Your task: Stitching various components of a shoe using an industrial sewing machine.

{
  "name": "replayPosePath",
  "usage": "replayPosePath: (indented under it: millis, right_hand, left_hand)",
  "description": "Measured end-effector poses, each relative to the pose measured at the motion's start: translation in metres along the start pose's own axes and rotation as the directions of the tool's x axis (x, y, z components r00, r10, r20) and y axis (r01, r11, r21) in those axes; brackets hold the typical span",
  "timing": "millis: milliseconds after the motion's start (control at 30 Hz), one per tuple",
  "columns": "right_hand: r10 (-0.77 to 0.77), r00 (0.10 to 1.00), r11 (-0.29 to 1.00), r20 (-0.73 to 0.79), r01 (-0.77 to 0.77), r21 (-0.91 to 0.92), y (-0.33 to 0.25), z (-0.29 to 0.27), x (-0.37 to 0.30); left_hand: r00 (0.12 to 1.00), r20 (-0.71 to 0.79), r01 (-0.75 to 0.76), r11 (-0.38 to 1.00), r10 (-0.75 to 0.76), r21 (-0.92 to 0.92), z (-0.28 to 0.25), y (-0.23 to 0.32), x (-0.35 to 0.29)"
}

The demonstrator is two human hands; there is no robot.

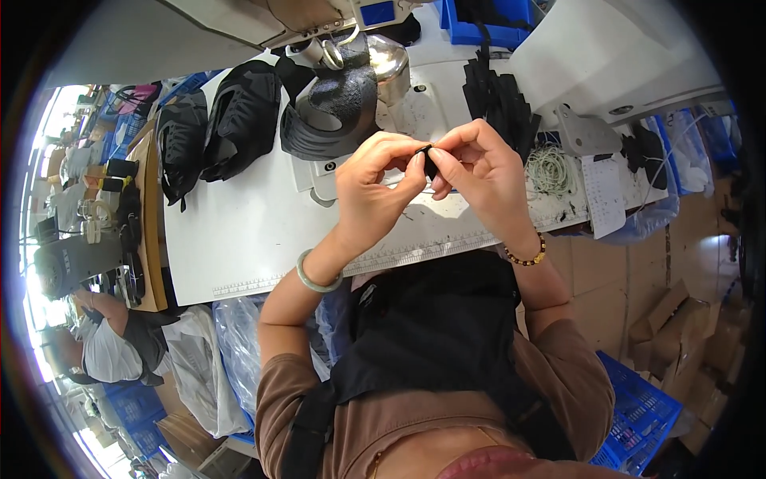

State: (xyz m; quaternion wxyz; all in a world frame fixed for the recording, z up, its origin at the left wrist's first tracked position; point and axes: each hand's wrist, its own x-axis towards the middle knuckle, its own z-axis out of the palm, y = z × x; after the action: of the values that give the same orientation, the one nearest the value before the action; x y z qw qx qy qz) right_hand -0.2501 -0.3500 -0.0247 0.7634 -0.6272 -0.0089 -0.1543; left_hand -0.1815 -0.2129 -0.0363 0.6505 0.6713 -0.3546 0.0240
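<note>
My left hand and my right hand meet above the front of the white sewing table. Between their fingertips is a small black strip, pinched by both hands; its lower end hangs by the right fingers. Just beyond my left hand, a black shoe upper rests by the sewing machine. Farther left lie two more black shoe uppers, one beside the other. Past my right hand is a pile of black strips.
A tangle of pale thread lies right of my right hand, near a paper sheet hanging over the edge. A ruler strip runs along the front edge. Blue crates stand on the floor. Another person sits at far left.
</note>
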Motion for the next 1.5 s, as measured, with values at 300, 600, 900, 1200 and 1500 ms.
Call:
replayPosePath:
  millis: [300,600,900,1200,1500]
  right_hand:
    - [-0.305,0.952,0.844,-0.01,0.265,-0.467,0.008,0.008,0.005]
    - [0.033,0.981,0.992,0.191,-0.055,0.112,-0.014,0.004,0.012]
    - [-0.201,0.86,0.779,0.469,0.43,-0.455,-0.03,0.002,0.024]
    - [-0.319,0.847,0.62,0.426,0.526,-0.581,-0.032,0.006,0.021]
    - [-0.365,0.884,0.763,0.292,0.463,-0.451,-0.03,0.02,0.024]
  left_hand:
    - [0.98,-0.114,0.139,0.973,-0.162,-0.184,0.0,0.009,-0.004]
    - [0.897,0.047,0.406,0.777,-0.439,-0.482,-0.025,0.02,-0.015]
    - [0.825,0.317,0.54,0.818,-0.468,-0.198,-0.061,0.05,0.017]
    - [0.874,0.216,0.482,0.837,-0.436,-0.26,-0.057,0.048,0.018]
    - [0.876,0.14,0.483,0.837,-0.462,-0.257,-0.07,0.057,0.016]
